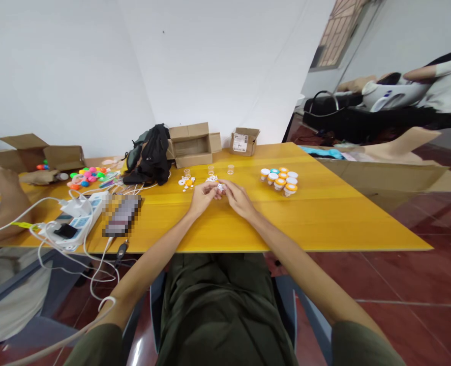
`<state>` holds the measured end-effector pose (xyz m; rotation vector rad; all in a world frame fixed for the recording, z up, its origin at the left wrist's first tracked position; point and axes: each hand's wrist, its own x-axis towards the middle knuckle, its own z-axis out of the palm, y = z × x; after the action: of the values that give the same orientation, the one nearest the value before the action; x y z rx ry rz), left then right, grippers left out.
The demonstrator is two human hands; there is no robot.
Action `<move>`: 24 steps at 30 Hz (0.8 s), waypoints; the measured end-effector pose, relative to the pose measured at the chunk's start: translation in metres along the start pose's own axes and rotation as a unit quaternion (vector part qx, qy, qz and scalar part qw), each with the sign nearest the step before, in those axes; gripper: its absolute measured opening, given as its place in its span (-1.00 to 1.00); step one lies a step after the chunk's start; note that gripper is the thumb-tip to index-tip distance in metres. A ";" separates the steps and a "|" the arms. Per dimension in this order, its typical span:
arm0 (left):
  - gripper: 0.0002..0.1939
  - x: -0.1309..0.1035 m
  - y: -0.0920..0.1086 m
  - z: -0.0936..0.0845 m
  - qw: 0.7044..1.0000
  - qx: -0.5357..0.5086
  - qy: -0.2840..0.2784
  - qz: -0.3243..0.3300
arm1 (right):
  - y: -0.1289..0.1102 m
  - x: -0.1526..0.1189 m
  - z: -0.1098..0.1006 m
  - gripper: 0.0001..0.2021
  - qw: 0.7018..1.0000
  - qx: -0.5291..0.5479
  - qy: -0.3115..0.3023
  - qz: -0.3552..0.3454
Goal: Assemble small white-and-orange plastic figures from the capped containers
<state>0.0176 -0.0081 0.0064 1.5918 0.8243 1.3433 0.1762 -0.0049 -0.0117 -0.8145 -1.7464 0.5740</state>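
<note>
My left hand (203, 197) and my right hand (239, 198) meet over the middle of the table, fingers pinched around small white dice (220, 187) with dark dots. How many dice are held is too small to tell. Just behind the fingers lies a pile of similar dice (211, 178). Beyond it stand small clear cups, one in the middle (210, 170) and one to the right (230, 169). Left of my hands, orange lids (188, 183) and white discs (181, 182) are scattered in front of another clear cup (187, 173).
Several capped jars (280, 179) with orange, white and teal lids stand grouped on the right. Cardboard boxes (190, 147) and a black backpack (149, 157) sit at the back. A phone (122, 216), power strip (82, 223) and cables lie left, near another person's arm (9, 203).
</note>
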 end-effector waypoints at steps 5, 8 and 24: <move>-0.87 0.000 -0.001 0.001 1.000 0.002 -0.014 -0.015 | 0.003 0.002 -0.001 -0.68 1.000 -0.002 -0.013 0.016; -0.91 0.000 -0.001 0.002 1.000 -0.001 -0.015 -0.019 | 0.004 0.003 0.000 -0.67 1.000 0.007 -0.010 0.021; -0.89 0.000 0.001 0.004 0.999 -0.016 -0.005 -0.037 | 0.010 0.003 0.007 -0.73 0.999 -0.015 0.007 0.030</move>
<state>0.0219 -0.0095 0.0070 1.5273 0.8448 1.2890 0.1712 0.0038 -0.0193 -0.8927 -1.7270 0.5823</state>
